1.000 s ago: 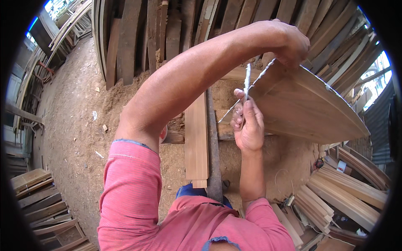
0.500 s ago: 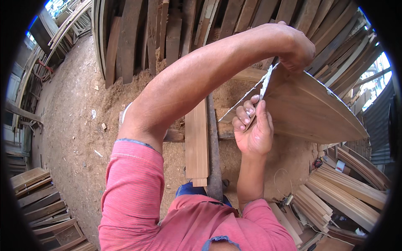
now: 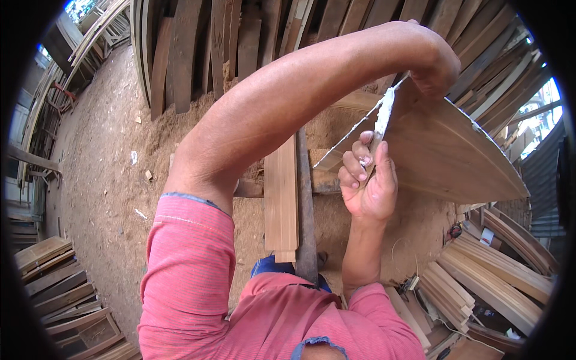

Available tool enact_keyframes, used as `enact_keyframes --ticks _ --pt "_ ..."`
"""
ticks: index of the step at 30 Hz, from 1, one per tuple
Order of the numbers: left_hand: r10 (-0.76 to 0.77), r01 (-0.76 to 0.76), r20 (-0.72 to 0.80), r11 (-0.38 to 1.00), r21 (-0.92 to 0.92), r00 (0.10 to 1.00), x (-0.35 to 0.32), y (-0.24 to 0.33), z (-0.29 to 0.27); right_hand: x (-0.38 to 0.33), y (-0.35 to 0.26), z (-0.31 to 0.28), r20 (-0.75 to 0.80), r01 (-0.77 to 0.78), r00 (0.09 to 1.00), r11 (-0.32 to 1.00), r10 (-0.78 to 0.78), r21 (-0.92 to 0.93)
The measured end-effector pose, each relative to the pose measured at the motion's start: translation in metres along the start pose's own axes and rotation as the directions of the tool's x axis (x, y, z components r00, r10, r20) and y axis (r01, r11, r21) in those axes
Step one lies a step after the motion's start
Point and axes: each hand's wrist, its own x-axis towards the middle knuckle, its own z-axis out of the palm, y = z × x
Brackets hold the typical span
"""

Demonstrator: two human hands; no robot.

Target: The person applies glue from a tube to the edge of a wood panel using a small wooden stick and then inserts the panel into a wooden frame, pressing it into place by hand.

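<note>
My left arm crosses over in front of me, and my left hand [image 3: 433, 60] is closed at the top edge of a large curved wooden panel [image 3: 456, 156]. It grips a flat metal blade [image 3: 345, 144] that slants down to the left. Just below, my right hand [image 3: 369, 183] holds a narrow blade smeared with white paste [image 3: 384, 111]. That blade's tip points up and lies against the metal blade near my left hand. Both blades are in front of the panel's left edge.
A narrow plank [image 3: 281, 198] and a dark bar [image 3: 305, 222] lie on the sawdust floor [image 3: 102, 168] below my hands. Dark planks [image 3: 204, 48] lean along the back. Stacked strips [image 3: 456, 288] and curved wooden pieces sit at the right, with frames [image 3: 54, 282] at the lower left.
My right hand has raised the white-smeared blade and tilted it from upright to leaning right, sliding it up along the metal blade toward my left hand. My left hand has shifted slightly right.
</note>
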Motion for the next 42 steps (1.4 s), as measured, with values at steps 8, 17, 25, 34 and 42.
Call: enact_keyframes --ticks 8,17,25,34,42 --pt "-0.008 0.009 0.012 0.998 -0.056 1.000 -0.001 -0.003 0.001 -0.011 -0.001 -0.019 -0.126 -0.089 0.988 0.996 0.091 0.018" --pt "-0.018 0.018 0.003 0.999 -0.047 1.000 -0.003 -0.001 0.004 -0.033 0.021 -0.042 -0.192 -0.136 0.975 0.985 0.114 -0.105" --pt "-0.043 0.041 -0.028 0.995 -0.089 0.999 -0.004 -0.003 0.006 -0.032 0.042 -0.118 -0.421 -0.257 0.895 0.941 0.146 -0.221" --pt "-0.038 0.038 -0.009 0.997 -0.063 0.999 0.002 -0.003 0.011 -0.035 0.058 -0.142 -0.455 -0.348 0.856 0.924 0.244 -0.158" --pt "-0.015 0.014 -0.026 0.999 -0.041 1.000 0.004 -0.008 0.013 -0.044 0.072 -0.155 -0.443 -0.379 0.871 0.865 0.214 -0.328"
